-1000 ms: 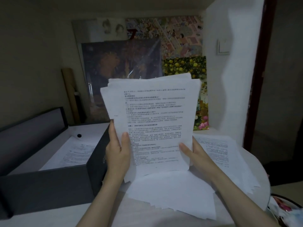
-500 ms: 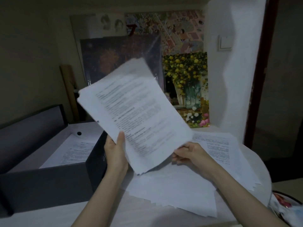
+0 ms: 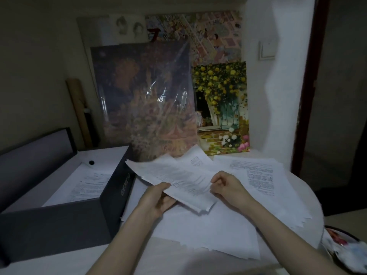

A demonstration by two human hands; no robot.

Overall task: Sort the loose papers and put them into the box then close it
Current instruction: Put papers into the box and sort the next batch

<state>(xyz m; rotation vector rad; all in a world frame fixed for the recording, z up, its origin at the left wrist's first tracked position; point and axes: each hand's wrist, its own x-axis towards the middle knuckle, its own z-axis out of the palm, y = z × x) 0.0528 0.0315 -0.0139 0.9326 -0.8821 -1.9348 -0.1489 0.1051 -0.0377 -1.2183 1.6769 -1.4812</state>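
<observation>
A sheaf of printed papers (image 3: 178,179) lies nearly flat just above the table, tilted toward the box. My left hand (image 3: 156,201) grips its near edge, thumb on top. My right hand (image 3: 226,185) pinches its right edge with curled fingers. The dark box (image 3: 59,219) stands open at the left, its lid (image 3: 33,155) raised behind it and printed sheets (image 3: 87,185) lying inside. More loose papers (image 3: 260,179) are spread on the table at the right, and blank-side sheets (image 3: 208,231) lie under my hands.
Framed paintings (image 3: 151,100) lean against the wall behind the table. A cardboard tube (image 3: 79,112) stands at the back left. A white pillar (image 3: 276,92) rises at the right. A dark dish with clutter (image 3: 345,251) sits at the table's right edge.
The sheaf was held upright in front of me, then tipped left and came down to nearly flat over the table. Both hands dropped lower with it.
</observation>
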